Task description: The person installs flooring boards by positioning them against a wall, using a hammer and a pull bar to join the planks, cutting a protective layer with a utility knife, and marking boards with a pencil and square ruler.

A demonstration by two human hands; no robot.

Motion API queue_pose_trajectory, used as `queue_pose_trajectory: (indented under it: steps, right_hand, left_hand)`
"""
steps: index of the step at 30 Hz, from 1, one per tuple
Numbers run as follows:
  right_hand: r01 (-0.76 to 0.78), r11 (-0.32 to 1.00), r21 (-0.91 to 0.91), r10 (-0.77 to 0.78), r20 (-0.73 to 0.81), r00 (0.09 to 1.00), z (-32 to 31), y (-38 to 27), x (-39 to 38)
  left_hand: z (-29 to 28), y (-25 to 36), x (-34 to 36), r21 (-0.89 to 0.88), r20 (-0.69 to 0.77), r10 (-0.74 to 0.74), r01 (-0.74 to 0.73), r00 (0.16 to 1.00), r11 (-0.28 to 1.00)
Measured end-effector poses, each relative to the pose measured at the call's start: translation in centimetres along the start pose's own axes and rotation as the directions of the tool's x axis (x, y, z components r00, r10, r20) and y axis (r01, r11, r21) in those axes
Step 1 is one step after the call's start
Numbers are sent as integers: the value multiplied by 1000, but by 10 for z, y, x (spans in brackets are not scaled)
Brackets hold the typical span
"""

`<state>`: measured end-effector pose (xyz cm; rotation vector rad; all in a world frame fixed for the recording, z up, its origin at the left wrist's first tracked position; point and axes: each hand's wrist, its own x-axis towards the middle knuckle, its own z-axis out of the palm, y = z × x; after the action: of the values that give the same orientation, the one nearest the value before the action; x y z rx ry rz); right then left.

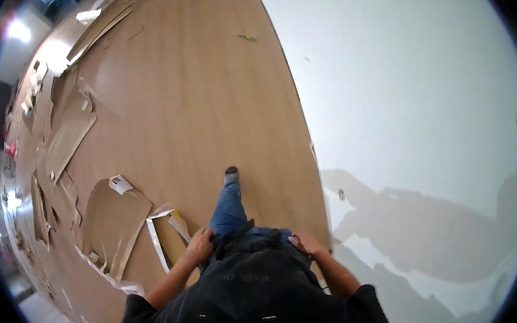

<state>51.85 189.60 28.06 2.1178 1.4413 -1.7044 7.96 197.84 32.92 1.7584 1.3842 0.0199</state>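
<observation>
My left hand [201, 245] is at the left hip, its fingers closed against the cloth of my blue jeans [229, 210]. On the other hip, my right hand [305, 243] has its fingers curled in on the jeans as well. What lies inside either grip is mostly hidden. A black shirt [251, 288] covers my body between the arms. One foot [231, 174] shows ahead of me on the wood-look floor [202, 111]. Farther off lies a slim green and yellow object [247, 38], too small to name.
A white wall [415, 112] with a small outlet opening [341, 194] runs along the right, my shadow on it. Torn brown cardboard [116, 218] and a white-edged cardboard piece [165, 238] lie to the left. More cardboard sheets [71, 132] stretch along the far left.
</observation>
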Motion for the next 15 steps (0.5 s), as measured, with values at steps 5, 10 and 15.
queue_pose_trajectory:
  steps: [5,10,15]
  right_hand:
    - [10,996,92,19,-305,952,-72,-91,49]
    - [292,956,-4,-288,-192,938,-147,-155,103]
    - [-3,953,304,26,-72,997,-247,-249,190]
  left_hand:
    - [-69,-33,94,149,225,-17,-17,974,989]
    - [-126,-58,239,229,325,142,-224,935,947]
    - [-217,-16,377,264,362,-189,94,913,960]
